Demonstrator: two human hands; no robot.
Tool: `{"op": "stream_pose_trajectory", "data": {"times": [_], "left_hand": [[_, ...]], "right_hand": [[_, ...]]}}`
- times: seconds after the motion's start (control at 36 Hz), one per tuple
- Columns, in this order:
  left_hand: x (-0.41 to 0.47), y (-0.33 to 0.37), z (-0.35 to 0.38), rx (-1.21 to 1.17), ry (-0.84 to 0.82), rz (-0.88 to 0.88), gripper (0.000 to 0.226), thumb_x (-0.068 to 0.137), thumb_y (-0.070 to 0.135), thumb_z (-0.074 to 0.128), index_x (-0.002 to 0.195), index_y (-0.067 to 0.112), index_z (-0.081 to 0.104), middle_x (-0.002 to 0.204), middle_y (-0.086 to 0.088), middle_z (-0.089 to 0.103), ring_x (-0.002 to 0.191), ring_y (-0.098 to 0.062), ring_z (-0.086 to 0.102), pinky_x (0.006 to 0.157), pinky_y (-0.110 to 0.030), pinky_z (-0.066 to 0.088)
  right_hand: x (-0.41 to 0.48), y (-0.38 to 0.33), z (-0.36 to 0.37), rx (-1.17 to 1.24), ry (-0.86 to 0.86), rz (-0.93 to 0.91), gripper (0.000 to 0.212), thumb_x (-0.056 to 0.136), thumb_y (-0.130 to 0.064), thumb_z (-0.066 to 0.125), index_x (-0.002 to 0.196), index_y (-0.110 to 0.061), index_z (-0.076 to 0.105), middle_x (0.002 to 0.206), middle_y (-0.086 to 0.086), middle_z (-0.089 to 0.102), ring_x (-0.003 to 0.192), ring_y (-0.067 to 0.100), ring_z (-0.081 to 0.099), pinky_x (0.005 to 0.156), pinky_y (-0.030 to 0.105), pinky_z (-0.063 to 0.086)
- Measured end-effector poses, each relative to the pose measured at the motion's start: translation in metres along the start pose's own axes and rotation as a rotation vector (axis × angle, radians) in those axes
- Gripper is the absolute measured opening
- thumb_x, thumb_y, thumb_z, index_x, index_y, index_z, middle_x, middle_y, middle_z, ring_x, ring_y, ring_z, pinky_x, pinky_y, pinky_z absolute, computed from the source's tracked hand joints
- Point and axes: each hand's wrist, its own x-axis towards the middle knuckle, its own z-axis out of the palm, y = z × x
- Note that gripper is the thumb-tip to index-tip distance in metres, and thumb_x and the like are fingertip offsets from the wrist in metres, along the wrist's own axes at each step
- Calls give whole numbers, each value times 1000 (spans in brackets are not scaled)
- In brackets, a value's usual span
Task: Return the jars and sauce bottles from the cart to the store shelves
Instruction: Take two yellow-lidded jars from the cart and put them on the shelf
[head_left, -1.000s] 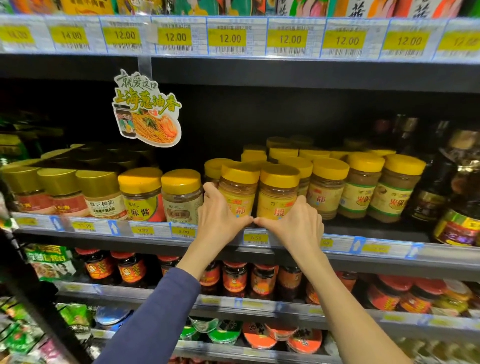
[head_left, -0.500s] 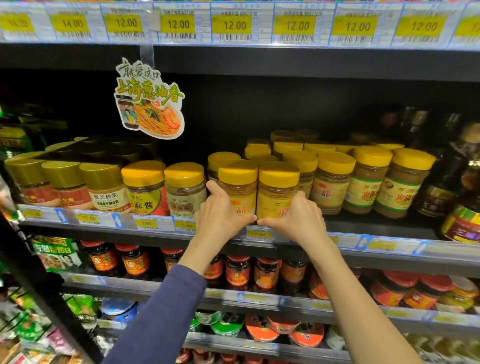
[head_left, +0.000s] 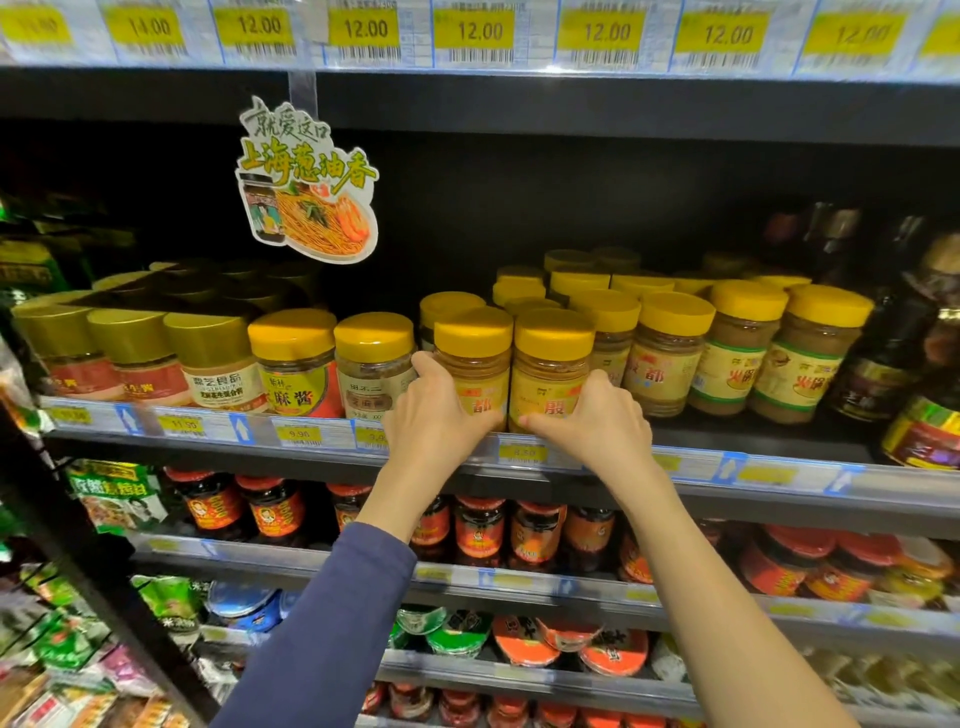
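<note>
At shelf front, middle tier: both hands are on two yellow-lidded jars standing upright side by side at the shelf edge (head_left: 524, 470). Left hand (head_left: 434, 415) wraps the left jar (head_left: 474, 358) from its left side, thumb across the lower label, fingers round the far side and mostly hidden. Right hand (head_left: 597, 421) cups the right jar (head_left: 553, 364) from its right side, thumb lying along the jar base. Thumb tips nearly meet between the jars, low down. Jars are touching or just about, can't tell which. Both sit on the shelf, bases at the price rail. More yellow-lidded jars (head_left: 670, 348) stand in rows behind and to the right. Noodle promo tag (head_left: 306, 182) hangs from the shelf above. Left arm is in a blue sleeve (head_left: 332, 629), right forearm is bare. Cart not visible.
</note>
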Motion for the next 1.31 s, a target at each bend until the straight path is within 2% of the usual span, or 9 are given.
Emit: {"op": "stream_pose_trajectory", "data": {"times": [0.22, 0.56, 0.75, 0.86, 1.0, 1.08, 1.14, 1.31], "left_hand": [[-1, 0, 0, 38, 30, -39, 77, 69, 50, 75, 119, 9, 35, 118, -13, 60, 110, -35, 57, 84, -45, 45], [-4, -3, -2, -5, 48, -13, 72, 72, 49, 73, 119, 8, 38, 118, -15, 61, 110, -37, 57, 84, -46, 46], [-7, -8, -12, -77, 83, 16, 73, 71, 46, 74, 127, 11, 43, 116, -11, 63, 108, -33, 59, 82, -43, 48], [-19, -10, -25, -81, 112, 61, 75, 75, 50, 69, 133, 12, 41, 123, -8, 60, 114, -28, 56, 86, -40, 46], [-43, -22, -53, -29, 167, 106, 75, 78, 53, 63, 137, 13, 39, 134, -6, 52, 122, -25, 49, 91, -38, 43], [-60, -39, -73, -10, 168, 90, 70, 82, 49, 61, 139, 17, 37, 139, -2, 47, 127, -23, 45, 96, -38, 41], [-75, -53, -87, 9, 163, 61, 68, 83, 47, 60, 140, 18, 36, 142, 0, 45, 129, -22, 43, 99, -39, 40], [-138, -110, -138, 86, 166, -75, 64, 86, 41, 60, 141, 22, 34, 145, 2, 40, 133, -18, 39, 104, -37, 37]], "right_hand": [[-3, -9, 2, -25, 26, 11, 73, 72, -56, 68, 118, -6, 42, 122, 14, 57, 115, 34, 52, 82, 39, 43], [-8, -11, 4, -45, 59, 22, 73, 71, -60, 66, 116, -7, 43, 120, 14, 58, 113, 34, 53, 82, 40, 44], [-14, -9, -9, -43, 99, -10, 75, 69, -64, 65, 113, -7, 46, 117, 13, 59, 111, 35, 54, 77, 39, 43], [-19, -5, -19, -7, 109, -54, 71, 68, -63, 67, 110, -9, 47, 113, 12, 60, 108, 35, 55, 73, 38, 40], [-32, -6, -31, 32, 122, -208, 73, 72, -53, 69, 125, -10, 42, 120, 10, 58, 111, 32, 52, 73, 34, 37], [-46, -15, -32, 69, 118, -351, 75, 73, -48, 71, 130, -9, 40, 125, 10, 55, 116, 31, 51, 83, 39, 44], [-56, -23, -27, 117, 91, -469, 77, 74, -44, 72, 134, -10, 37, 131, 10, 52, 121, 29, 48, 91, 41, 43], [-92, -61, 6, 220, -166, -755, 80, 77, -39, 71, 141, -15, 30, 145, 3, 40, 132, 23, 37, 100, 34, 35]]}}
